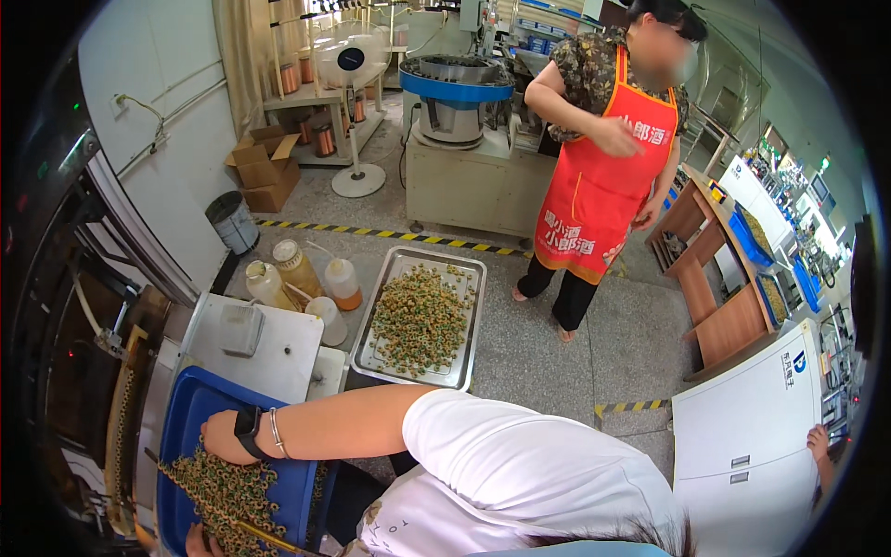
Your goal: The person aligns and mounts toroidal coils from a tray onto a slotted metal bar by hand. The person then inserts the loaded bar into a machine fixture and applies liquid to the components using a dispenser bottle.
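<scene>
My right hand [225, 438], with a dark watch and a metal bracelet at its wrist, reaches into a blue plastic tray [186, 395]. It rests at the upper edge of a heap of small ring-shaped parts [227, 492], coloured tan and green. Its fingers point down and are mostly hidden. Only some fingers of my left hand [202, 543] show, at the lower edge of the picture. They lie apart against the heap. A thin yellow rod-like thing [269, 537] crosses the parts nearby; I cannot make out its kind.
Beyond the blue tray, a metal tray [476, 306] holds more such parts. Several bottles [297, 269] stand by a white table [292, 339]. A person in a red apron [617, 186] stands beside a bowl feeder [455, 88]. Another hand [819, 444] touches a white cabinet [742, 418].
</scene>
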Demonstrator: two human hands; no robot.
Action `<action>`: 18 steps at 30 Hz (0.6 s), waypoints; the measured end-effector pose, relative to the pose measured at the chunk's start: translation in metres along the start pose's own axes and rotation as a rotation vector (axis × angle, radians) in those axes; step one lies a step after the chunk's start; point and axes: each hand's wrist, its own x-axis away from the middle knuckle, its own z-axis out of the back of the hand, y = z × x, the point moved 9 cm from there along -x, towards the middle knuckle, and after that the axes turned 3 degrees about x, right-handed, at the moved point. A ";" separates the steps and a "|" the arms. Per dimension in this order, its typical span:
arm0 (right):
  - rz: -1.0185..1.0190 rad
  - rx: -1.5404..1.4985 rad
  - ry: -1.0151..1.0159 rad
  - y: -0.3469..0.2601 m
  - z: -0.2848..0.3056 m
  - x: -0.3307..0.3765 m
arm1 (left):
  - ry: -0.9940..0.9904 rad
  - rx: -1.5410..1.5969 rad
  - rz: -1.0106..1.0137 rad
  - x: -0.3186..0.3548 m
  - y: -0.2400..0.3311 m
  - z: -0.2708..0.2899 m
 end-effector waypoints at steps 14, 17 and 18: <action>-0.223 -0.090 -0.105 0.027 -0.002 0.003 | 0.038 0.381 0.215 -0.002 -0.030 0.000; -0.234 -0.114 -0.186 0.027 -0.004 0.001 | 0.051 0.365 0.160 -0.004 -0.029 0.002; -0.251 -0.111 -0.246 0.030 -0.008 0.001 | 0.030 0.363 0.147 -0.006 -0.026 0.003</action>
